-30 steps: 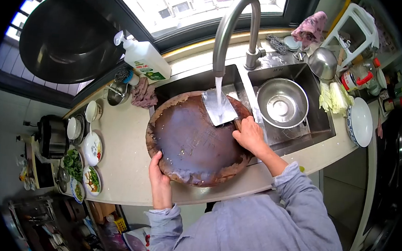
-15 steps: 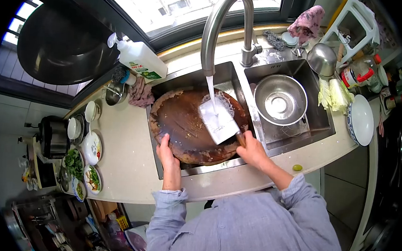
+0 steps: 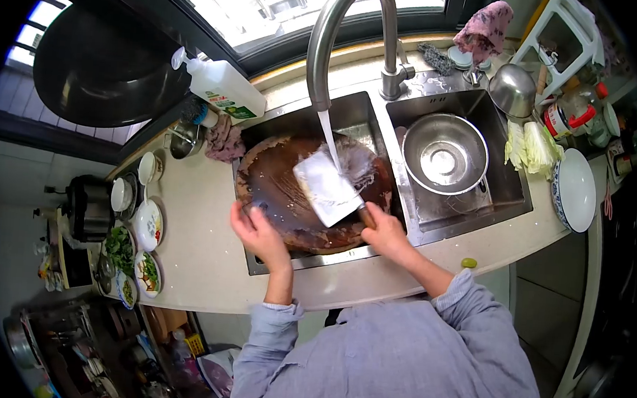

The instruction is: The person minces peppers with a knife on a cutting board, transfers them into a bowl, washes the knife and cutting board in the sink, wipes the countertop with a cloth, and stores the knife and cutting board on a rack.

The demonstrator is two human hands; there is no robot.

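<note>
Right grip (image 3: 384, 232): closed round the wooden handle of a cleaver (image 3: 325, 188), whose broad blade is held slanted over a round chopping board (image 3: 272, 189). Left grip (image 3: 261, 237): no object held; fingers spread at the board's near left rim, slightly blurred, so whether the rim is touched cannot be told.

The board is set in the left basin (image 3: 369, 113), under the tap (image 3: 320, 60). Water is being run down by the blade's upper edge and is splashed onto the board.

Progress, as judged: the rinsing is taken to be under way, not finished. Board and blade are wetted; pale specks are seen on the board near the left grip, so some residue is probably left to be cleared. Whether the blade is clean cannot be told through the glare.

Further out: a metal bowl (image 3: 418, 150) is seated in the right basin (image 3: 512, 189); cut greens (image 3: 118, 247) are set out in a dish on the table (image 3: 198, 264).

Writing: a green label is carried by the white jug (image 3: 227, 84), a red one by a bottle (image 3: 556, 124); both are too small to be read. No brand can be made out.
</note>
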